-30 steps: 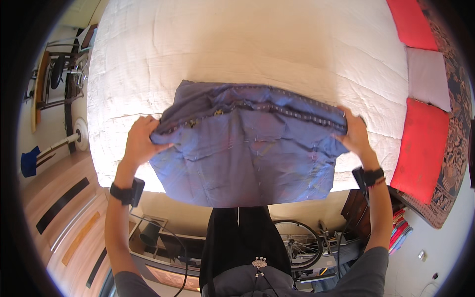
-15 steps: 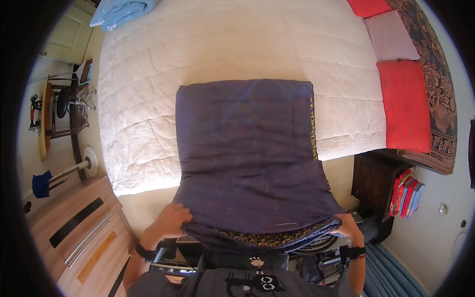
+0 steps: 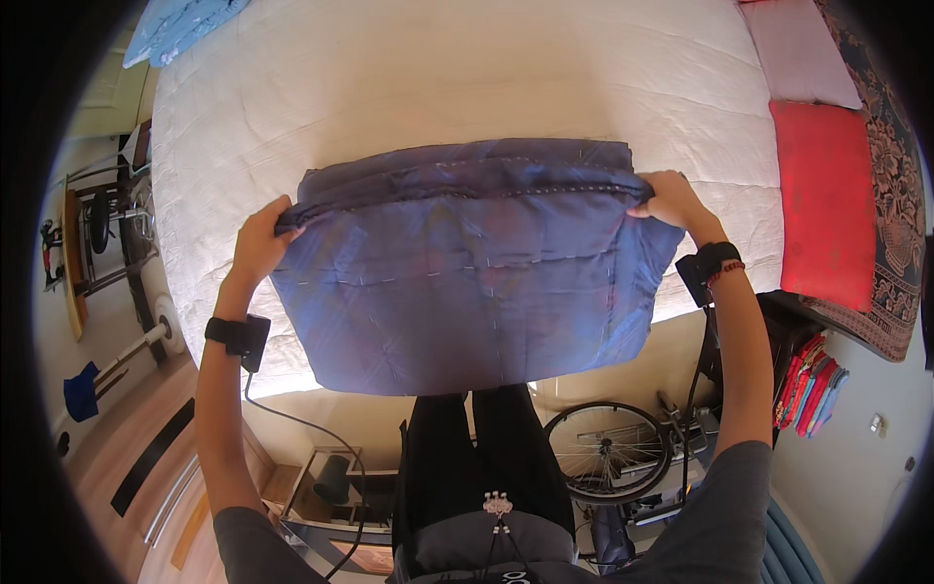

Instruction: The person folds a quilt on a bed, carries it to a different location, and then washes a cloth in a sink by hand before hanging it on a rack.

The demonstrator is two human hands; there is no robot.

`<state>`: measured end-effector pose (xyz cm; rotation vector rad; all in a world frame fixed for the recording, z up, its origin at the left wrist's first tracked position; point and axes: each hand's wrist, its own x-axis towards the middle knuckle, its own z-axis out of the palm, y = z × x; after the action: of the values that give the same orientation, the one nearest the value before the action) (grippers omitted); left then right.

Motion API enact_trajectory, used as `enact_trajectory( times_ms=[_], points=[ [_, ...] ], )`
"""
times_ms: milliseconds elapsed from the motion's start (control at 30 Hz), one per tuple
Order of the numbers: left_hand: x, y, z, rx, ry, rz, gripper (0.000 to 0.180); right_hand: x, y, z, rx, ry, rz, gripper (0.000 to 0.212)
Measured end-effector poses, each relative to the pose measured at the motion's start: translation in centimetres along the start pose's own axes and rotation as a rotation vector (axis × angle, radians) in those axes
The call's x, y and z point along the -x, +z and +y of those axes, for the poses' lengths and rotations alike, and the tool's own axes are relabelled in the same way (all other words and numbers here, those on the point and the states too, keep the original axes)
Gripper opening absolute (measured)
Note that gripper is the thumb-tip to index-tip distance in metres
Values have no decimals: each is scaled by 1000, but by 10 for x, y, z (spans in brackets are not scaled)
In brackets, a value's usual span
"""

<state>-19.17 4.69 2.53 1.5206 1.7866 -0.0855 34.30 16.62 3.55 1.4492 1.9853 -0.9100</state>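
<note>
A dark blue-purple quilt (image 3: 467, 302) with rows of pale stitches lies partly on a bed and is folded back on itself. My left hand (image 3: 260, 238) is closed around the left corner of its raised edge. At the opposite corner, my right hand (image 3: 671, 202) grips the same edge. Both arms are stretched forward, holding the edge over the quilt's far part. The nearer part hangs down over the front side of the bed. Fingertips of both hands are partly hidden in the fabric.
The bed has a cream quilted cover (image 3: 409, 88). A red pillow (image 3: 825, 204) and a pink pillow (image 3: 803, 49) lie at the right, and a light blue folded bedding piece (image 3: 185, 27) at the far left. Below stands a wheel (image 3: 608, 450). Cables run from both wrist devices.
Both hands have moved forward and up, carrying the quilt's near edge over toward its far edge. The quilt's underside now faces me, and the yellow-patterned side is out of sight.
</note>
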Motion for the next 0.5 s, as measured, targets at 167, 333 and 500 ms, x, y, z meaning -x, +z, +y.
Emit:
enact_trajectory(
  times_ms=[167, 333, 500],
  points=[
    [-15, 12, -12, 63, -104, 99, 19, -19, 25, -3, 89, -1, 140, 49],
    [-37, 31, -25, 131, -67, 243, 22, -13, 49, 17, -2, -34, 289, 55],
    [0, 34, -99, 526, -38, 422, 67, 40, 96, 35, -269, 217, 760, 72]
  ],
)
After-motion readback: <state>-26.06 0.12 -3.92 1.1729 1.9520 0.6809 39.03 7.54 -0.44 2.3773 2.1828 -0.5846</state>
